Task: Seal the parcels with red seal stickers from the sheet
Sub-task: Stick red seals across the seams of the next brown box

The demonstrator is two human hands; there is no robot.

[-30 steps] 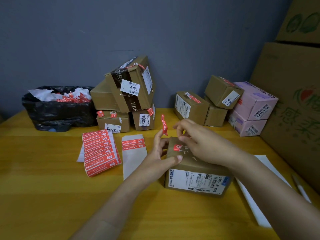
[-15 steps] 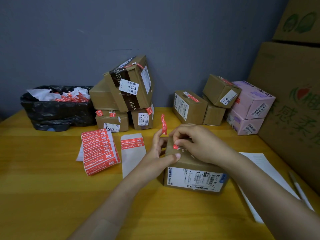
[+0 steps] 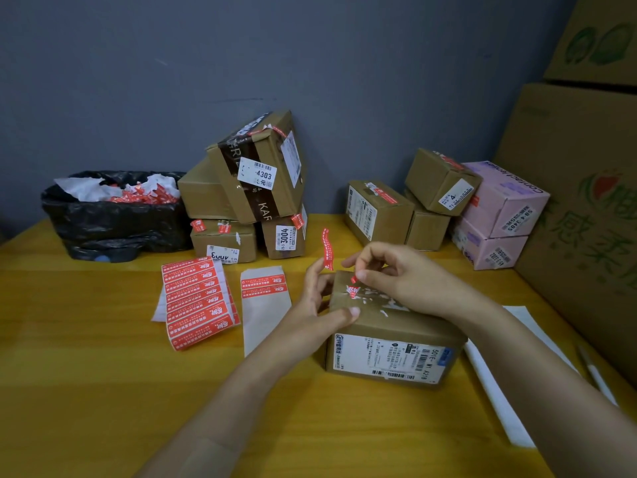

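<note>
A brown parcel (image 3: 389,353) with a white shipping label lies in front of me on the yellow table. My left hand (image 3: 310,305) grips its left end, thumb on top. A red seal sticker (image 3: 327,250) stands up from that hand's fingertips. My right hand (image 3: 406,281) hovers over the parcel's top and pinches a small red scrap (image 3: 354,279) just above torn red and white sticker remains (image 3: 358,294). To the left lie the full sticker sheet (image 3: 200,301) and a backing sheet (image 3: 263,305) with two red stickers left on it.
A black bin bag (image 3: 113,219) of paper scraps sits at the back left. Stacked brown parcels (image 3: 255,181) stand behind the sheets. More brown boxes (image 3: 379,212) and pink boxes (image 3: 503,205) are at the back right, beside large cartons (image 3: 579,201). White paper (image 3: 499,374) and a pen (image 3: 596,374) lie right.
My right hand went down onto the parcel's top, then lifted a little with a red scrap pinched. More torn white residue shows on the top. My left hand stays put.
</note>
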